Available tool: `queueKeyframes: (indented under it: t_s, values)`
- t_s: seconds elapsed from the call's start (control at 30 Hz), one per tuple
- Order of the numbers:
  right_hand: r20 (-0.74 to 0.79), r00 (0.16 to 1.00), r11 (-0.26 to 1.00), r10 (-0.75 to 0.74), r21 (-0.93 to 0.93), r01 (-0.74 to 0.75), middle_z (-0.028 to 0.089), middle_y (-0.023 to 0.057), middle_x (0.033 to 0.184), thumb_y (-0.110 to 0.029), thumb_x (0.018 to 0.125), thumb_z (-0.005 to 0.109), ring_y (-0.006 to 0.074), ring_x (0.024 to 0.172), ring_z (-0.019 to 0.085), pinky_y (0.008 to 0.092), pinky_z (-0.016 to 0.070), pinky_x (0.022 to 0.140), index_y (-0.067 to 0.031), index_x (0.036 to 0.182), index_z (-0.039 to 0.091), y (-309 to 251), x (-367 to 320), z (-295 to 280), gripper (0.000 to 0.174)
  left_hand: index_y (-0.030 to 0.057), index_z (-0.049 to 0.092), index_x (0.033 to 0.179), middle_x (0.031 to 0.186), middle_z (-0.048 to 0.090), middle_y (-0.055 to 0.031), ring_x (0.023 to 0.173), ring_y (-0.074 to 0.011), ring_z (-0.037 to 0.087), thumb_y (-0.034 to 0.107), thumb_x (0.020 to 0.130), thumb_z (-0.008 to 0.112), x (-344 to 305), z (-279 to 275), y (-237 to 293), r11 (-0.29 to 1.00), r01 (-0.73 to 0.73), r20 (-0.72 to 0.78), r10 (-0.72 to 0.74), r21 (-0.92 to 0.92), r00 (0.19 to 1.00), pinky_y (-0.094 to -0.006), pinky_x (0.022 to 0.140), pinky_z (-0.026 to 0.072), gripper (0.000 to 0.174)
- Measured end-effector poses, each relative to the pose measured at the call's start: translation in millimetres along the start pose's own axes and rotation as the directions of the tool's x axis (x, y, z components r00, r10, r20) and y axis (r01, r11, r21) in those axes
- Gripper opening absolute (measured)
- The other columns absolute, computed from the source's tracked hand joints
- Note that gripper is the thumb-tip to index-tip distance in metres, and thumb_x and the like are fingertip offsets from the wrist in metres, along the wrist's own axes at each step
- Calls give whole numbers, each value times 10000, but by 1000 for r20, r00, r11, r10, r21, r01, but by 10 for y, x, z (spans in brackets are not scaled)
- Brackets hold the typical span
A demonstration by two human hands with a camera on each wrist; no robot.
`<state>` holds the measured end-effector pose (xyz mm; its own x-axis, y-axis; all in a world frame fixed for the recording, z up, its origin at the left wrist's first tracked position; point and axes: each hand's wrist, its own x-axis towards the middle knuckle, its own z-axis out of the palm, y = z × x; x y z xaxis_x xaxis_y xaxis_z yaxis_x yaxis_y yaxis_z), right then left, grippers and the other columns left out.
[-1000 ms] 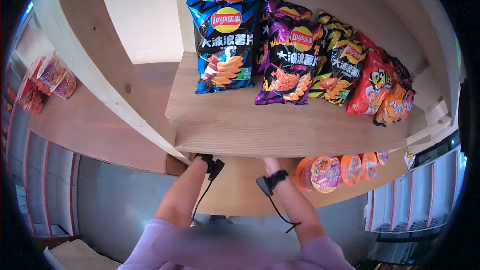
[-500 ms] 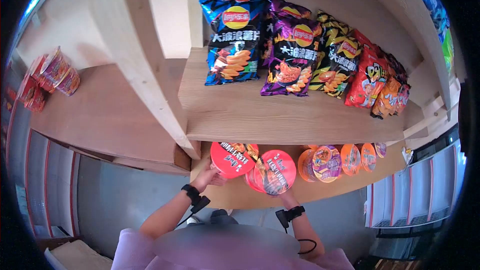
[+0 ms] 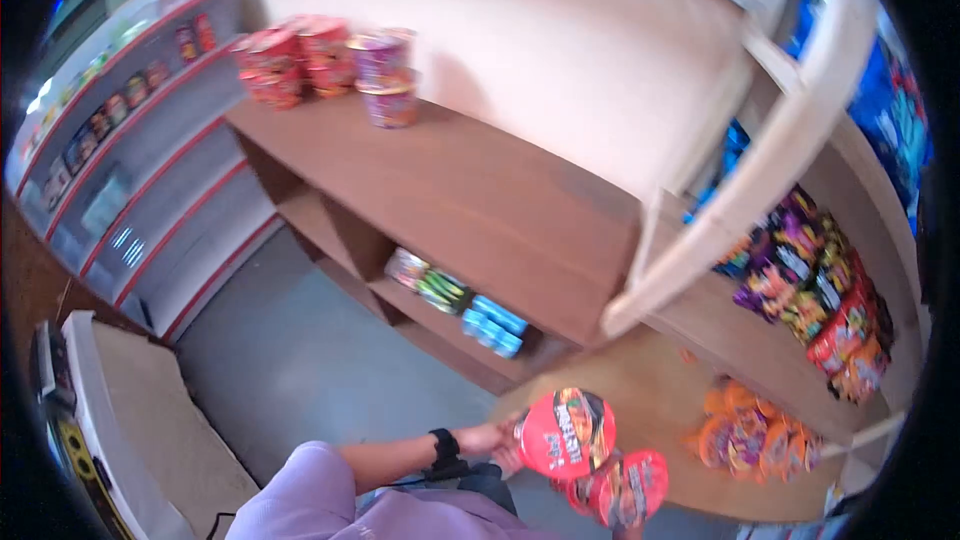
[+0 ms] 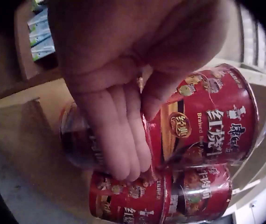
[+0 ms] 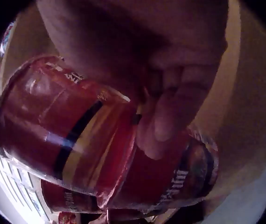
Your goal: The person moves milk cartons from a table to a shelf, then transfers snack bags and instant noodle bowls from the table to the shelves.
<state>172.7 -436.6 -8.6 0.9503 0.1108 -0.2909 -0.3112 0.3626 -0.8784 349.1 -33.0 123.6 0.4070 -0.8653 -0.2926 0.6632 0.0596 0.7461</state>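
Observation:
Two sets of red noodle cups show at lower centre in the head view: one with a round red lid (image 3: pixel 568 432), the other (image 3: pixel 635 490) to its right. My left hand (image 3: pixel 500 440) holds the first set from its left side. Close up in the left wrist view, the left hand (image 4: pixel 119 93) lies with fingers and thumb against stacked red cups (image 4: pixel 212 121). The right wrist view has my right hand (image 5: pixel 147 60) gripping red cups (image 5: pixel 72 126) where two ends meet. Most of the right hand is hidden in the head view.
A brown shelf unit (image 3: pixel 480 190) carries red and purple cups (image 3: pixel 385 80) at its far end and small packs (image 3: pixel 495 325) below. A wooden post (image 3: pixel 740 200) stands beside chip bags (image 3: pixel 800 270). Orange-lidded cups (image 3: pixel 745 435) sit on the lower board (image 3: pixel 640 380).
The head view has swung left toward the brown shelf unit. Both hands, under the shelf at first, came out with red cups and have moved away from the chip shelf.

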Motion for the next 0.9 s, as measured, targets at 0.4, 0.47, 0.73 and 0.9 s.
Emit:
queueKeyframes:
  t_s: [0.4, 0.47, 0.73, 0.9]
  values:
    - [315, 946, 988, 78, 100, -114, 533, 67, 1247, -131, 905, 545, 202, 1130, 532, 346, 490, 890, -61, 1317, 414, -97, 1724, 3595, 438, 156, 133, 1442, 1189, 566, -130, 937, -231, 645, 75, 934, 469, -3433, -653, 53, 920, -388, -638, 263, -61, 724, -345, 752, 571, 614]
    - [322, 943, 985, 87, 115, -130, 530, 68, 1252, -132, 905, 546, 203, 1136, 529, 348, 488, 896, -60, 1319, 412, -381, 2037, 4441, 441, 127, 208, 1425, 1189, 567, -133, 954, -244, 641, 53, 926, 468, -3762, -711, 76, 891, -452, -726, 289, -34, 624, -356, 760, 573, 568]
    - [317, 948, 963, 9, -258, 77, 615, 92, 1005, -188, 929, 504, 183, 589, 606, 279, 499, 463, -55, 1256, 453, -1343, 2753, 6083, 357, -7, 371, 1315, 1069, 616, -204, 792, -305, 675, 303, 953, 433, -4355, -1115, 257, 722, -689, -896, 349, 72, 273, -421, 651, 598, 480]
    - [402, 915, 938, -18, -310, 155, 616, 92, 704, -119, 965, 398, 160, 530, 604, 253, 496, 459, -29, 1071, 500, -1820, 4003, 7131, 173, -55, 407, 1264, 999, 633, -235, 734, -313, 679, 279, 958, 386, -4635, -1706, 578, 678, -714, -937, 339, 177, 90, -407, 640, 597, 453]
